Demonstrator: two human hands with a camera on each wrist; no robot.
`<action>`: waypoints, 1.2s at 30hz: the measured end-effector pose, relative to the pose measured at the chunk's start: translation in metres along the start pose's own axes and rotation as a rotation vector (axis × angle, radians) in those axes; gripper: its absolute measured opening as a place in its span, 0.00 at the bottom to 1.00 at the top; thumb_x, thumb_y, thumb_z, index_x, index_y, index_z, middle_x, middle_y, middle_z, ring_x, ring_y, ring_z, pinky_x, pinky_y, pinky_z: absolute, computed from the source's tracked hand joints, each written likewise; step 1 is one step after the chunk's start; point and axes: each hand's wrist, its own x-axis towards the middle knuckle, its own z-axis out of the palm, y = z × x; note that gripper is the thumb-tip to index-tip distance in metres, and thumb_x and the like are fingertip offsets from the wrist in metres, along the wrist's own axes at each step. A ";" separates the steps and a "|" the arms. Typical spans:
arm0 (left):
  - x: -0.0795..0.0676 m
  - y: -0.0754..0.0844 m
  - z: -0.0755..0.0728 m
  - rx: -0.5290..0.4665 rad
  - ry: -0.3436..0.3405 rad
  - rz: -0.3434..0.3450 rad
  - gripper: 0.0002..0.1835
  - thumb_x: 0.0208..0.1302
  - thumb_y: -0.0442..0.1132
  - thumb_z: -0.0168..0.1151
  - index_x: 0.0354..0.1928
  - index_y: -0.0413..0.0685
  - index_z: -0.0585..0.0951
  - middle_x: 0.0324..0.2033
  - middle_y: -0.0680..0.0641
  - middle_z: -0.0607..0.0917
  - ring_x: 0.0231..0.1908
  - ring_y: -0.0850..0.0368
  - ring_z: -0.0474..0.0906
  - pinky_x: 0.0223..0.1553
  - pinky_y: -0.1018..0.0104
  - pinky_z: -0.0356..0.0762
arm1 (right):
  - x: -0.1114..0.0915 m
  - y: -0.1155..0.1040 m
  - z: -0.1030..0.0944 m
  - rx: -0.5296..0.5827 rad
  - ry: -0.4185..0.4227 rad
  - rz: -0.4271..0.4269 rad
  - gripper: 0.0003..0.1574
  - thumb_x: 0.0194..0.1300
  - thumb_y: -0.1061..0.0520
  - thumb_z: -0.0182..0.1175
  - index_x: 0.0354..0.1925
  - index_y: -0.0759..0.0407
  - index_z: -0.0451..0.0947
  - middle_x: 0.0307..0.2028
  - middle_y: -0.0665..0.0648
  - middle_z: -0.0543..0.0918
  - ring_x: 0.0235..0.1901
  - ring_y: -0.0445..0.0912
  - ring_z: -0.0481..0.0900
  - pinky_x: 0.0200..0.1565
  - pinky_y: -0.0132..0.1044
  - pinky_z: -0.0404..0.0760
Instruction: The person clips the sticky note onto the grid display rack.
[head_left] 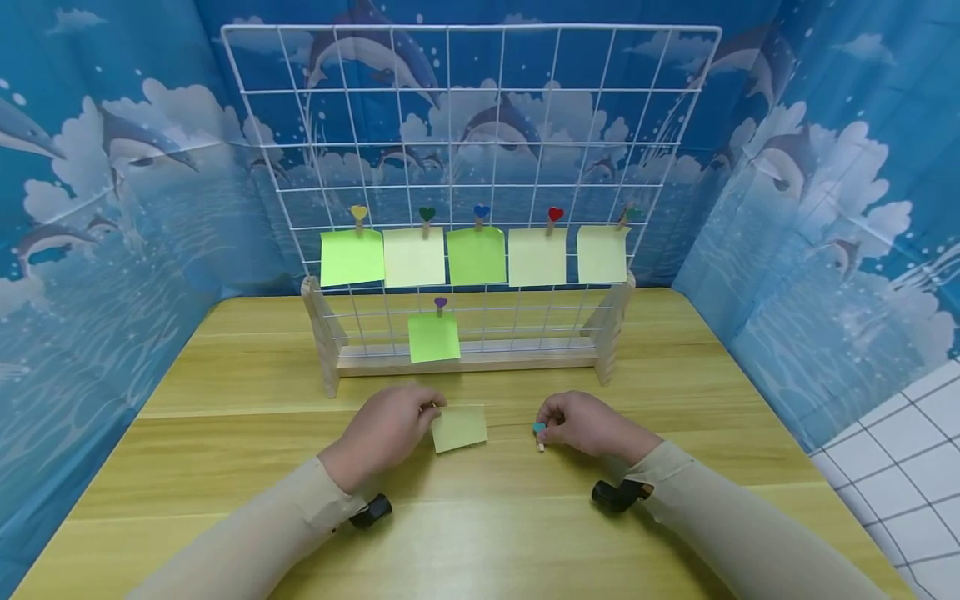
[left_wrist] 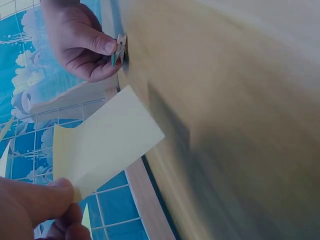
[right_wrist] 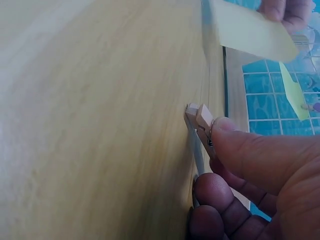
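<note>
A pale yellow sticky note is pinched at its edge between the thumb and fingers of my left hand. In the left wrist view the note tilts above the table, casting a shadow. My right hand pinches a small wooden clothespin with a teal top. Its wooden tip points away from the fingers in the right wrist view. In front of both hands stands a white wire grid with several sticky notes clipped to it.
A row of green and pale notes hangs by heart-topped clothespins, with one lower green note under a purple heart. The grid sits in a wooden stand on the wooden table. Dolphin-print curtains surround it.
</note>
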 end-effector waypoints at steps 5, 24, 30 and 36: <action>0.016 0.004 -0.002 -0.045 0.042 0.020 0.09 0.78 0.40 0.62 0.51 0.51 0.89 0.44 0.54 0.89 0.43 0.60 0.83 0.49 0.60 0.84 | -0.001 0.001 0.000 0.013 0.001 -0.007 0.05 0.70 0.56 0.70 0.36 0.53 0.85 0.27 0.46 0.84 0.27 0.41 0.72 0.30 0.31 0.69; 0.067 0.015 -0.006 -0.050 0.093 0.017 0.10 0.79 0.41 0.60 0.52 0.52 0.90 0.48 0.51 0.89 0.48 0.56 0.86 0.51 0.58 0.85 | -0.002 -0.003 0.001 -0.002 0.015 0.020 0.04 0.70 0.58 0.70 0.36 0.52 0.84 0.27 0.45 0.83 0.28 0.41 0.72 0.30 0.31 0.70; 0.076 0.019 -0.007 -0.052 0.082 -0.005 0.11 0.80 0.41 0.59 0.54 0.51 0.89 0.48 0.51 0.89 0.46 0.56 0.85 0.49 0.59 0.85 | -0.002 -0.002 0.002 -0.003 0.018 0.026 0.04 0.70 0.58 0.70 0.36 0.52 0.84 0.27 0.46 0.82 0.28 0.41 0.72 0.30 0.31 0.69; 0.088 0.015 -0.009 -0.044 0.079 -0.015 0.13 0.81 0.41 0.58 0.57 0.51 0.88 0.51 0.50 0.90 0.45 0.56 0.85 0.46 0.59 0.84 | -0.001 0.000 0.002 0.003 0.022 0.024 0.04 0.70 0.58 0.70 0.36 0.53 0.84 0.27 0.46 0.81 0.28 0.41 0.72 0.30 0.31 0.69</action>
